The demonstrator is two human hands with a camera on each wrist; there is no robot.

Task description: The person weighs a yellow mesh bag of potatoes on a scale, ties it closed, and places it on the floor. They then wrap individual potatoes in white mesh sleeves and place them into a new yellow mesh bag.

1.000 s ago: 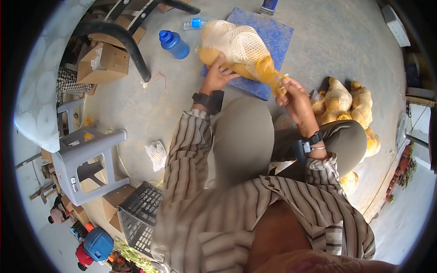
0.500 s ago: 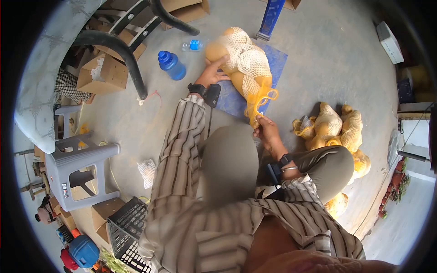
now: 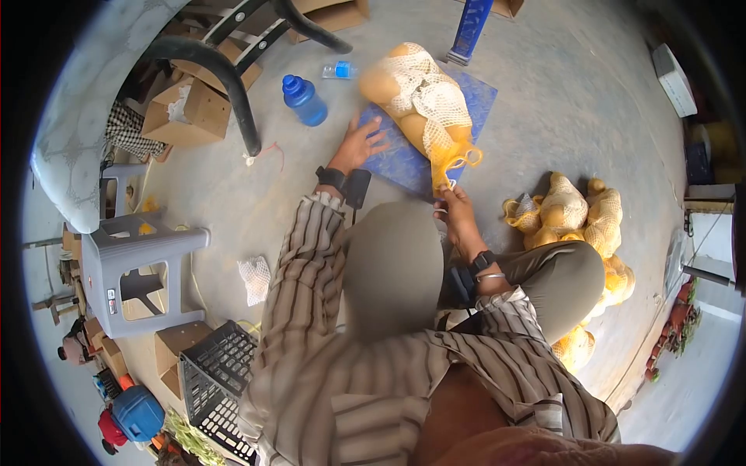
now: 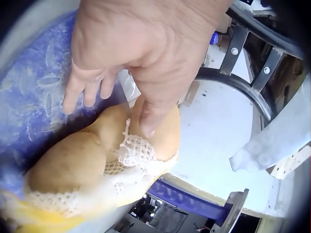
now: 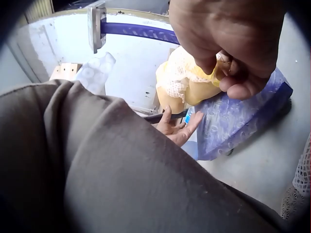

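Observation:
A yellow net bag of large, yellow, pear-shaped fruit in white foam sleeves lies on a blue metal platform. Its gathered neck points toward the person, and my right hand pinches the end between thumb and fingers. A loop of yellow net sticks out beside the neck. My left hand is just left of the fruit, over the platform's near left edge, its fingers spread and holding nothing. In the left wrist view the thumb overlaps the fruit.
More netted fruit sits on the floor at right. A blue bottle and a clear bottle stand left of the platform. A blue post rises behind it. Farther left are a grey stool, a black crate and a foam sleeve.
The bag's neck has swung from the right toward the person, with my right hand still pinching it. My left hand has let go of the fruit and drawn back to the left.

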